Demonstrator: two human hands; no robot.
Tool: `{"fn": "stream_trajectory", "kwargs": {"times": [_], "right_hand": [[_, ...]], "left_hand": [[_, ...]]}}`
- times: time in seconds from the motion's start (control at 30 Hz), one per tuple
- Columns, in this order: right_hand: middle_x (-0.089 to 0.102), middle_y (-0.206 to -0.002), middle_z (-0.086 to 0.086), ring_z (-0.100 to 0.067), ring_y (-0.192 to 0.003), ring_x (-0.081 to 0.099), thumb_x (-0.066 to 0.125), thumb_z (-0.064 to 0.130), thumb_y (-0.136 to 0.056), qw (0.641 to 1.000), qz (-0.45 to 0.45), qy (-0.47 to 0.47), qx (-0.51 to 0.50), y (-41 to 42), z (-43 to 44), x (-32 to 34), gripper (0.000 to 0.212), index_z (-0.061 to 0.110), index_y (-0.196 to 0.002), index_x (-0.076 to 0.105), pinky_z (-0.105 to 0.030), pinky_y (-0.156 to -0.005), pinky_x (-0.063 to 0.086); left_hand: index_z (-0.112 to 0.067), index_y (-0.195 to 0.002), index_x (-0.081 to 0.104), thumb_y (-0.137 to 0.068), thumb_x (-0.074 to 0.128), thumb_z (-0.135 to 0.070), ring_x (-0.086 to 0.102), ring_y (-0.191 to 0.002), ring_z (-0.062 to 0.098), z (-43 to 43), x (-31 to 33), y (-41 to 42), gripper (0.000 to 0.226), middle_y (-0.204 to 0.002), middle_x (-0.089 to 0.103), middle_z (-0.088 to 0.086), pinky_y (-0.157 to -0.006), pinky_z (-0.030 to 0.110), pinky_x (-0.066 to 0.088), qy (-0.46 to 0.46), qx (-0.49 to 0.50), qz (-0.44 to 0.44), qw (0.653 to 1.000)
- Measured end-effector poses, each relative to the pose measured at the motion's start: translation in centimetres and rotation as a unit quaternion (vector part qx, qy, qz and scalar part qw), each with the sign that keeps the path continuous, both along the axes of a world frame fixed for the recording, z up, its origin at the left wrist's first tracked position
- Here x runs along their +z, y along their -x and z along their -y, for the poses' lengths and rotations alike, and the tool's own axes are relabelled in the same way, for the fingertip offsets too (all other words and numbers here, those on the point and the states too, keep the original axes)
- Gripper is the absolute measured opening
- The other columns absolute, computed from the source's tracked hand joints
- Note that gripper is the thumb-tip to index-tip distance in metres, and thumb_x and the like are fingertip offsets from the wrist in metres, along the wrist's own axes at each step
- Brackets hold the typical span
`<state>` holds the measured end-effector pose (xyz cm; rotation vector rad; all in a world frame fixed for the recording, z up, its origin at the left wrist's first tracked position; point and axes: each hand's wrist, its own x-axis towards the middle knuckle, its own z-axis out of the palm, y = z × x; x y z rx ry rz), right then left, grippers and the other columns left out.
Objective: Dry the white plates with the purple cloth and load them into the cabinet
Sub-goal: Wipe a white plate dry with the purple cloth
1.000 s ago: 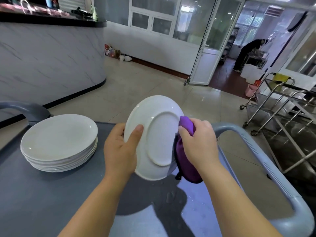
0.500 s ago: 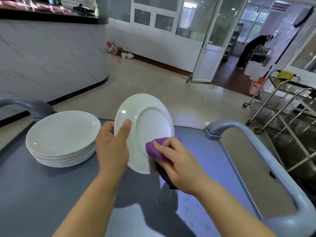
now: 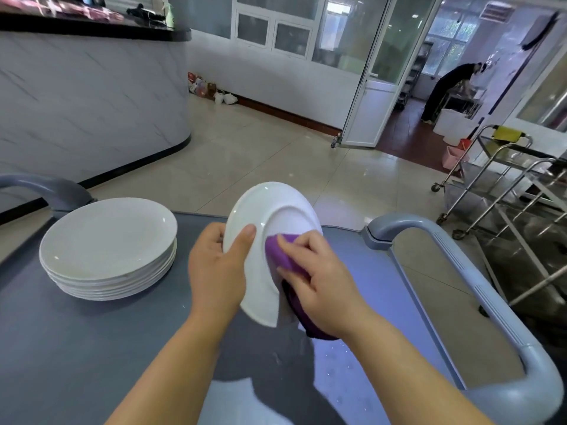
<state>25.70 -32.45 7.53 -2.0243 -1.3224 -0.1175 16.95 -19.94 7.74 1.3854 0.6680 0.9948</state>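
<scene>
Left hand point(image 3: 214, 271) fingers pinch the white plate point(image 3: 276, 210) upright so the right hand point(image 3: 322, 289), gripping the purple cloth point(image 3: 282, 256) beside them, rubs its underside.

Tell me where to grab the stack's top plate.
Top plate: take the rim at its near-right edge, from the open side. It lies flat, face up; the rim flares off the stack below, so fingers likely slip under. The cart handle crowds the far left.
</scene>
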Motion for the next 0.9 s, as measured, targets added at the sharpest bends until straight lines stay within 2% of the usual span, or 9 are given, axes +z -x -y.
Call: {"fn": "stream_trajectory", "kwargs": {"times": [0.13,0.27,0.37,0.47,0.57,0.67,0.77,0.83,0.9], "right_hand": [[0.041,-0.100,0.013,-0.015,-0.087,0.048,0.046,0.034,-0.093,0.999,-0.008,0.046,0.000,-0.2,2.0,-1.5,0.040,0.024,-0.129,0.059,-0.046,-0.073,0.050],[0.037,-0.096,0.012,-0.018,-0.085,0.050,0.046,0.031,-0.099,0.986,-0.014,0.109,-0.126,-1.4,3.0,-1.0,0.029,0.031,-0.126,0.057,-0.040,-0.077,0.047],[0.047,-0.098,0.007,-0.008,-0.085,0.050,0.049,0.027,-0.097,0.969,-0.099,0.053,-0.220,-2.8,3.4,-0.2,0.027,0.032,-0.119,0.064,-0.032,-0.077,0.041],[0.061,-0.086,0.000,-0.013,-0.074,0.052,0.056,0.028,-0.094,0.928,-0.238,-0.088,-0.272,-3.8,3.6,1.0,0.021,0.015,-0.084,0.069,-0.029,-0.069,0.037],[0.048,-0.069,-0.014,-0.028,-0.065,0.036,0.054,0.063,-0.085,0.888,-0.335,-0.150,-0.277,-4.6,4.0,3.0,0.072,-0.009,-0.082,0.058,-0.037,-0.067,0.038],[0.064,-0.083,-0.010,-0.027,-0.078,0.057,0.053,0.094,-0.049,0.854,-0.439,-0.105,-0.258,-5.1,4.1,4.0,0.105,0.001,-0.097,0.067,-0.042,-0.086,0.045],[0.061,-0.074,-0.009,-0.025,-0.071,0.055,0.067,0.067,-0.060,0.827,-0.491,-0.090,-0.259,-4.9,3.9,3.7,0.060,0.010,-0.080,0.065,-0.038,-0.075,0.041],[0.055,-0.071,-0.012,-0.025,-0.069,0.049,0.062,0.040,-0.076,0.823,-0.494,-0.068,-0.271,-4.8,3.9,3.2,0.031,0.009,-0.075,0.059,-0.036,-0.069,0.036],[0.052,-0.070,-0.011,-0.025,-0.065,0.048,0.054,0.027,-0.084,0.820,-0.498,-0.045,-0.280,-4.3,3.9,2.9,0.021,0.008,-0.076,0.056,-0.033,-0.064,0.035]], "left_hand": [[-0.017,-0.075,0.055,-0.088,0.068,-0.027,0.049,-0.058,0.003,-0.9,0.3,0.1,0.021,-0.071,0.056,-0.006,-0.057,0.021,0.041,0.002,0.020,-0.005,1.000],[-0.021,-0.079,0.058,-0.086,0.070,-0.031,0.055,-0.066,0.005,-0.8,0.1,-0.1,0.017,-0.078,0.060,-0.006,-0.064,0.025,0.045,0.003,0.000,-0.006,1.000],[-0.029,-0.081,0.061,-0.082,0.072,-0.037,0.059,-0.071,0.005,-0.6,0.1,-0.1,0.013,-0.079,0.065,-0.013,-0.067,0.026,0.047,-0.043,-0.025,-0.013,0.999],[-0.038,-0.080,0.060,-0.086,0.071,-0.026,0.057,-0.070,-0.007,0.2,0.4,0.1,0.017,-0.077,0.063,-0.028,-0.060,0.009,0.042,-0.137,-0.065,-0.027,0.988],[-0.040,-0.079,0.063,-0.081,0.064,-0.048,0.056,-0.066,0.005,1.0,0.1,0.0,0.008,-0.077,0.062,-0.017,-0.056,0.015,0.039,-0.243,-0.111,-0.056,0.962],[-0.034,-0.093,0.060,-0.081,0.053,-0.055,0.052,-0.065,0.013,0.7,-0.8,-0.2,0.025,-0.073,0.062,-0.009,-0.056,0.024,0.043,-0.363,-0.150,-0.079,0.916],[-0.026,-0.086,0.060,-0.088,0.051,-0.036,0.049,-0.062,0.015,0.5,-0.9,-0.3,0.014,-0.068,0.061,-0.008,-0.050,0.031,0.044,-0.514,-0.143,-0.078,0.842],[-0.023,-0.085,0.061,-0.089,0.052,-0.031,0.049,-0.061,0.019,0.1,-1.1,-0.4,0.012,-0.066,0.058,-0.006,-0.050,0.028,0.041,-0.572,-0.141,-0.068,0.805],[-0.020,-0.084,0.065,-0.089,0.055,-0.030,0.050,-0.060,0.021,-0.5,-1.6,-0.4,0.015,-0.066,0.058,-0.006,-0.054,0.029,0.041,-0.591,-0.159,-0.060,0.789]]}}
